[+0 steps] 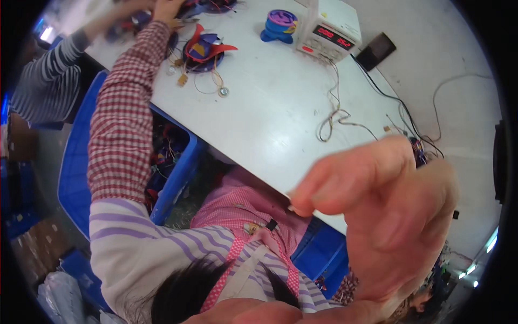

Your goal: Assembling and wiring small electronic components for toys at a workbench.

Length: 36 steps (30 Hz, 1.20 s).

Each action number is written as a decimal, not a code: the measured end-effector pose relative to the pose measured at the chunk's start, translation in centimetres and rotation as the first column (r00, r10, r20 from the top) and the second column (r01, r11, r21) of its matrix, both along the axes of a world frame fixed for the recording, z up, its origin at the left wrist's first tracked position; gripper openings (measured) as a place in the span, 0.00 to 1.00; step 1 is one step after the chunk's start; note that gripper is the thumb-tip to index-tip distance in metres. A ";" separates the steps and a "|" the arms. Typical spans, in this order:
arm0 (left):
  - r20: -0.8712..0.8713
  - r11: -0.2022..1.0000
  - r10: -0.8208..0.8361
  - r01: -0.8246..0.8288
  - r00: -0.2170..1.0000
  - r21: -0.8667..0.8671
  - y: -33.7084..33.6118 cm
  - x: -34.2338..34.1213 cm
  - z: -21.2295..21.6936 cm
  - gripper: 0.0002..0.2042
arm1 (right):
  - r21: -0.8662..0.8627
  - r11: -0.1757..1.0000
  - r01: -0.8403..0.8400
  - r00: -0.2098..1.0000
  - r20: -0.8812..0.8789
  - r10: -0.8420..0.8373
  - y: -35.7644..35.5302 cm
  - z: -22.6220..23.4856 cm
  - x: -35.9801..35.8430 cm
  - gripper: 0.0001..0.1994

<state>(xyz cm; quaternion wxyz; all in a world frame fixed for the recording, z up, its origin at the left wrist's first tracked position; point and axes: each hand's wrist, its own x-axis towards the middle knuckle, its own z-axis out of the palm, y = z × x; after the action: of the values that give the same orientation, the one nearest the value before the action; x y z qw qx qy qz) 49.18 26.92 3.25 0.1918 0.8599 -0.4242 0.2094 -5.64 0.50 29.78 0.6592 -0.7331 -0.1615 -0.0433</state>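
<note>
My left arm, in a red-and-white checked sleeve, reaches to the far left of the table. My left hand (168, 9) is cut by the top edge, among dark round wired parts, and its fingers are mostly hidden. Beside it lies a purple-and-orange assembly (202, 49) with thin wires and a small round metal disc (224, 92). Raised close to the camera, my right hand (386, 210) is large and slightly blurred. Its fingers are curled, the thumb and forefinger close together; anything between them is too small to make out.
A white power supply (330, 29) with a red display stands on the white table (259, 113), next to a blue-and-purple container (279, 25). Cables (340, 110) trail rightward. A black flat object (376, 51) lies behind. Blue bin (186, 173) holds wired parts. Another person's striped sleeve (48, 78) reaches in.
</note>
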 end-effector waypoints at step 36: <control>-0.316 0.661 -0.750 0.640 0.581 -0.391 -23.1 -45.5 8.1 0.15 | 0.019 0.351 0.936 0.342 -0.285 -0.896 -13.3 -11.3 -28.3 0.12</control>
<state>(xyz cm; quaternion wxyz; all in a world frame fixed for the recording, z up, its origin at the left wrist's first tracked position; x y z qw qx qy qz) 3.64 3.86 11.37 0.4515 0.6165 -0.6438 -0.0408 -33.91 -12.79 18.51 0.5964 -0.6334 0.3591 -0.3379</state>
